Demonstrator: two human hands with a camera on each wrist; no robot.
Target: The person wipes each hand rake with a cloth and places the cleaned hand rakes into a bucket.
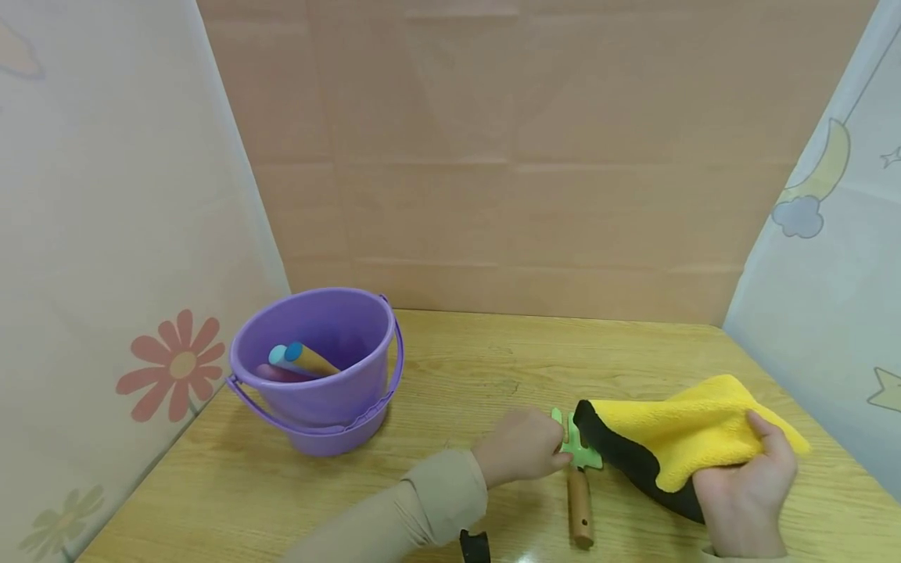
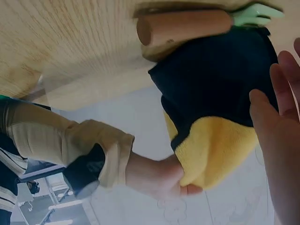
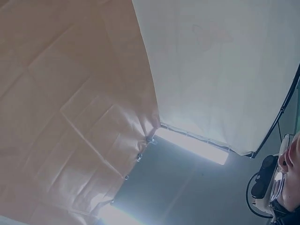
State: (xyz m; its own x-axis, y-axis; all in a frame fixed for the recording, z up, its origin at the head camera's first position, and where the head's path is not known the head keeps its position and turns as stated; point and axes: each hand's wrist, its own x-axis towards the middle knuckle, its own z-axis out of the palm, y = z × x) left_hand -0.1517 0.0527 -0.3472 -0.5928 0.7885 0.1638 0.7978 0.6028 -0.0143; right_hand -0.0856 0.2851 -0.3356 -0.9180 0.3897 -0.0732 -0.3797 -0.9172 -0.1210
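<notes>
On the right of the head view, my right hand (image 1: 749,477) grips a yellow and black cloth (image 1: 686,426), thumb on its yellow side. The cloth is raised at the right, its black side facing the left wrist camera. My left hand (image 1: 524,446) is near the cloth's left corner, beside a small garden fork (image 1: 580,500) with green tines and a wooden handle. The fork lies on the table, handle toward me. In the left wrist view, the left hand's thumb and fingers (image 2: 286,82) stand apart and loosely bent, with nothing visibly held. The right wrist view shows neither hand nor cloth.
A purple bucket (image 1: 331,407) stands at the left of the wooden table (image 1: 464,352), its handle hanging down in front. Inside are tubes (image 1: 310,360) with blue ends and something pinkish. A tan sheet (image 1: 514,156) hangs behind; pale printed sheets (image 1: 127,195) flank both sides.
</notes>
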